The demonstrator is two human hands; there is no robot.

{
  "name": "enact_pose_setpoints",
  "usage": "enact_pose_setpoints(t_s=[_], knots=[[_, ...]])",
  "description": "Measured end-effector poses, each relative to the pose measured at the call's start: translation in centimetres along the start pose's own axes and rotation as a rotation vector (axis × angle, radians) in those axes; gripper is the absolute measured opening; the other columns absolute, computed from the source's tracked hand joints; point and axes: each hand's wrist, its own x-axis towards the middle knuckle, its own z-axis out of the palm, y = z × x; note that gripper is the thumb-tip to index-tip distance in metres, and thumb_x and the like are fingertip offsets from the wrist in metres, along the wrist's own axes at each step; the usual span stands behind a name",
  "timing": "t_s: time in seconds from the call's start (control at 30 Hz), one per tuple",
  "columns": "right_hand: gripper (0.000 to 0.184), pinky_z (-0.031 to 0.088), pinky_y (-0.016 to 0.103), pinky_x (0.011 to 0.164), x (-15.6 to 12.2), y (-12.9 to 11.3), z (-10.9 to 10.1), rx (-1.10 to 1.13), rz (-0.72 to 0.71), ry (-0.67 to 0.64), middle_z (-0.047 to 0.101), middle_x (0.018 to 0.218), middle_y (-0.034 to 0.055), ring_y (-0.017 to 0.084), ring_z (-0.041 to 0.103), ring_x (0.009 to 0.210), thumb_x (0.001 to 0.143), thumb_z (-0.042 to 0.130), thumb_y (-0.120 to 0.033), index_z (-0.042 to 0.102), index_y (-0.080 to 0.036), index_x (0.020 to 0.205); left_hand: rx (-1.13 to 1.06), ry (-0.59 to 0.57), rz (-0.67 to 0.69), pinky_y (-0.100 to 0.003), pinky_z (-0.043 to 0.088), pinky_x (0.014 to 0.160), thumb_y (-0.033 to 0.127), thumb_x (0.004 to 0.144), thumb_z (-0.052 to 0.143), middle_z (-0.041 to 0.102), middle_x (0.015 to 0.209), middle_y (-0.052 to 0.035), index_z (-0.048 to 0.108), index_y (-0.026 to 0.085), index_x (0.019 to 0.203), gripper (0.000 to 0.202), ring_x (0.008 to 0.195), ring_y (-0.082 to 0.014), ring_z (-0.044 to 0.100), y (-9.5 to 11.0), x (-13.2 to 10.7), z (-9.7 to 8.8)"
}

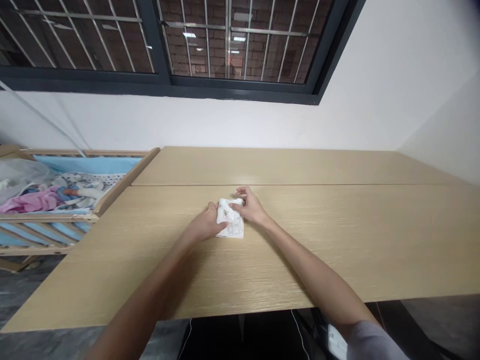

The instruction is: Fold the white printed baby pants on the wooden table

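A small white folded cloth (231, 223) with a faint print lies on the light wooden table (300, 240), near its middle. My left hand (206, 223) grips the cloth's left edge, fingers curled around it. On the cloth's upper right corner, my right hand (250, 205) pinches the fabric between thumb and fingers. Both forearms reach in from the near edge of the table.
A wooden baby cot (112, 192) with blue lining stands against the table's left side, holding pink and patterned clothes (56, 195). A white wall and a barred dark-framed window (165, 45) lie behind the table. Cables (300, 325) hang below the near edge.
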Motion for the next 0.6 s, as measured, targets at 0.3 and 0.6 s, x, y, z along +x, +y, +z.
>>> enact_pose_setpoints(t_s=[0.3,0.6], knots=[[0.047,0.052,0.039,0.09,1.0,2.6,0.9,-0.047,-0.147,-0.146,0.065,0.118,0.0121,0.023,0.064,0.107,0.082,0.075,-0.039,0.054,-0.018,0.119,0.453,-0.034,-0.127,-0.044,0.051,0.081,0.062,0.085,0.052,0.072,0.113,-0.0205,0.051,0.016,0.12,0.058,0.107,-0.0393,0.069,1.9,-0.8,-1.1],[0.048,0.038,0.046,0.116,-0.3,-5.0,-2.4,-0.232,-0.381,-0.205,0.06,0.142,0.0105,0.024,0.051,0.136,0.106,0.036,-0.05,0.058,-0.021,0.138,0.578,0.279,0.123,-0.053,0.047,0.099,0.056,0.096,0.042,0.057,0.139,-0.0269,0.056,0.008,0.129,0.06,0.129,-0.0414,0.054,5.5,-7.5,2.1]])
